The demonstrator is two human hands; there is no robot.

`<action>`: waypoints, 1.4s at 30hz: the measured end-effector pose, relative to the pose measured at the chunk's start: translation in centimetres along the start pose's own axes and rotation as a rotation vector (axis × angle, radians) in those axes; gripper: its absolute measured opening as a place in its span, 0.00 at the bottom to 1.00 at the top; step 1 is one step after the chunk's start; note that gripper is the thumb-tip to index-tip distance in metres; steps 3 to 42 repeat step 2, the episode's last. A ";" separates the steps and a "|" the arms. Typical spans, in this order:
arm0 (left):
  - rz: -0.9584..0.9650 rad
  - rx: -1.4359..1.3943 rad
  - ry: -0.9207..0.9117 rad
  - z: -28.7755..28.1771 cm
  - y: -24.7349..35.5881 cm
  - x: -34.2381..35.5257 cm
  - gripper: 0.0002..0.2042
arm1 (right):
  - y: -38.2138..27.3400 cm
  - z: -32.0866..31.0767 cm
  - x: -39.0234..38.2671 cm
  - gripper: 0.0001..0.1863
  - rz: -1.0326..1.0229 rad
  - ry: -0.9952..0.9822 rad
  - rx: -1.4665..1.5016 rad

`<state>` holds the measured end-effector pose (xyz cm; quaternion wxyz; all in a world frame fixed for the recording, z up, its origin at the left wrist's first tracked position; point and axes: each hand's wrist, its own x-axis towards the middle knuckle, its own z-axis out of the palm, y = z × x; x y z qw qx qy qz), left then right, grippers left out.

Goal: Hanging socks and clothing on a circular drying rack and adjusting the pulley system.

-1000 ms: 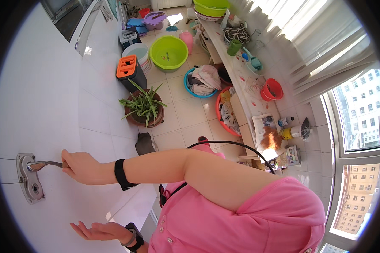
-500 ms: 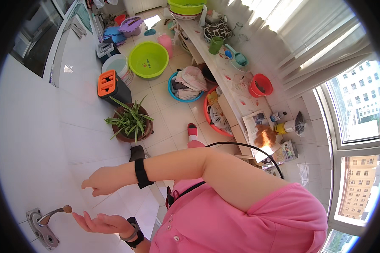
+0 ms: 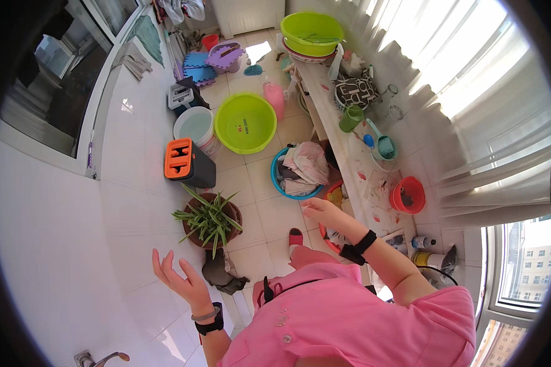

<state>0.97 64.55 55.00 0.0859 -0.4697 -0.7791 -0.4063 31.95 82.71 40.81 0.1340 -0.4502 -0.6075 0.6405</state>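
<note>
My left hand point(image 3: 180, 280) is raised beside the white tiled wall, fingers spread and nothing in them. It is nearest to a spiky green plant point(image 3: 209, 219) in a brown pot. My right hand point(image 3: 329, 215) hangs in the air, open and holding nothing, with its fingers loosely forward. Beyond it stands a blue basin point(image 3: 280, 188) heaped with clothes point(image 3: 306, 162). Partly hidden under my right wrist is a red basin point(image 3: 330, 241) with things in it. A metal tap point(image 3: 107, 358) shows at the lower left, apart from my hands.
Along the left wall stand a black bin with an orange lid point(image 3: 193, 166) and a white bucket point(image 3: 193, 127) of water. A large green basin point(image 3: 246, 122) sits on the tiled floor. A long table point(image 3: 343, 156) on the right bears a red bowl point(image 3: 407, 196) and a blue-green scoop point(image 3: 384, 145).
My right arm has swung from the left wall across to the right. My left hand has moved away from the tap. The view has shifted, so the tap sits lower.
</note>
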 end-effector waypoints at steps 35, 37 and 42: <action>0.021 -0.035 -0.059 3.7 1.3 2.2 0.13 | 1.7 -4.1 1.5 0.18 0.026 0.124 0.122; 0.021 -0.035 -0.059 3.7 1.3 2.2 0.13 | 1.7 -4.1 1.5 0.18 0.026 0.124 0.122; 0.021 -0.035 -0.059 3.7 1.3 2.2 0.13 | 1.7 -4.1 1.5 0.18 0.026 0.124 0.122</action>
